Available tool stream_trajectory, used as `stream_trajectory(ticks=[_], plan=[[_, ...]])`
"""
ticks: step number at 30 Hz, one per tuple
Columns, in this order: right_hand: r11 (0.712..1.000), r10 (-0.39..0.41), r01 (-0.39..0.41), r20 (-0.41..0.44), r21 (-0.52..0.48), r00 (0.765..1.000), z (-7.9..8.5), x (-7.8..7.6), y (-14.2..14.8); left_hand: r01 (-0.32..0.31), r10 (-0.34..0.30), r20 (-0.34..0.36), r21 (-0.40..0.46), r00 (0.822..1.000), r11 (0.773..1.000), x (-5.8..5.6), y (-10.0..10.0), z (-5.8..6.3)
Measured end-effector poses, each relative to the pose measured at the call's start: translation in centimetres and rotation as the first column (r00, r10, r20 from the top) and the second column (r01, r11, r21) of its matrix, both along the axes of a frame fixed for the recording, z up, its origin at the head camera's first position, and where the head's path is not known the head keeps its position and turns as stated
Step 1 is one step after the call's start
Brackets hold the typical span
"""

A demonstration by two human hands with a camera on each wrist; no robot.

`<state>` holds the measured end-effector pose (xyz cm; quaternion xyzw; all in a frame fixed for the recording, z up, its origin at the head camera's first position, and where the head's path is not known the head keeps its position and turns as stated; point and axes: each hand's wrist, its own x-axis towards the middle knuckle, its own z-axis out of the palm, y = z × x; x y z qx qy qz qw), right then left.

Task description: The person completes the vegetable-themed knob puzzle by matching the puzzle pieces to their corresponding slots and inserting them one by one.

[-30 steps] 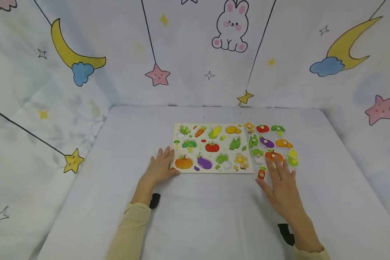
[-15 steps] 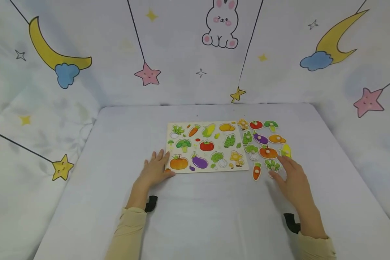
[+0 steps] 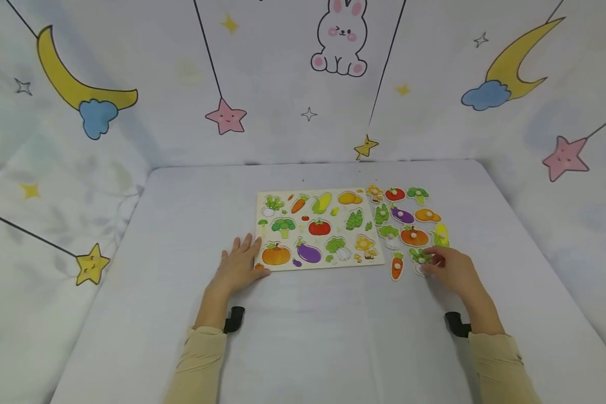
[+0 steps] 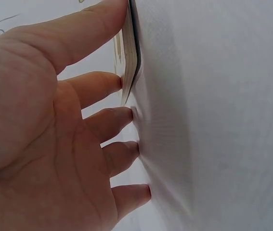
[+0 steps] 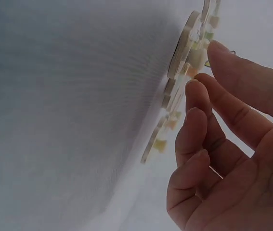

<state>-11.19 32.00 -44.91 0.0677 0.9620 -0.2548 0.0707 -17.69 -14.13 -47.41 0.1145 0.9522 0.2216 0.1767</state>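
Observation:
A wooden vegetable puzzle board (image 3: 339,231) lies flat on the table, its printed pictures facing up. My left hand (image 3: 237,266) rests at its near left corner, fingers spread. The left wrist view shows the thumb (image 4: 93,31) and index finger touching the board's edge. To the right of the board lie loose knobbed puzzle pieces. My right hand (image 3: 457,274) is over the green and white radish piece (image 3: 419,257), thumb and index finger close to its knob. In the right wrist view those two fingertips stand apart beside the knob (image 5: 197,57), and the other fingers are curled loosely.
Close around the right hand lie the carrot piece (image 3: 396,268), pumpkin piece (image 3: 409,235) and corn piece (image 3: 440,233). Behind them are the eggplant piece (image 3: 402,215), tomato piece (image 3: 395,194) and several others. A cloth backdrop (image 3: 272,67) with printed stars and moons rises behind the table.
My right hand has pulled back from above the pumpkin piece to the radish piece, and its fingers have drawn in. The left hand stays at the board's corner. The head view has shifted slightly.

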Motion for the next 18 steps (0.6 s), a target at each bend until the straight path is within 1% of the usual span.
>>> stream_trajectory(ticks=[4,10,18], plan=[[0.999,0.015,-0.014,0.046,-0.03,0.999,-0.3,-0.9,0.3,0.002,-0.002,-0.002,0.008,1.0,1.0,0.1,0.2,0.1],[0.998,0.007,-0.001,0.09,-0.067,0.996,-0.8,-1.7,0.4,-0.016,0.016,-0.002,0.011,1.0,1.0,0.2,0.2,0.5],[0.997,-0.022,0.03,0.104,-0.074,0.994,-0.8,-1.9,0.3,-0.022,0.022,0.004,0.0,1.0,1.0,0.2,0.2,0.5]])
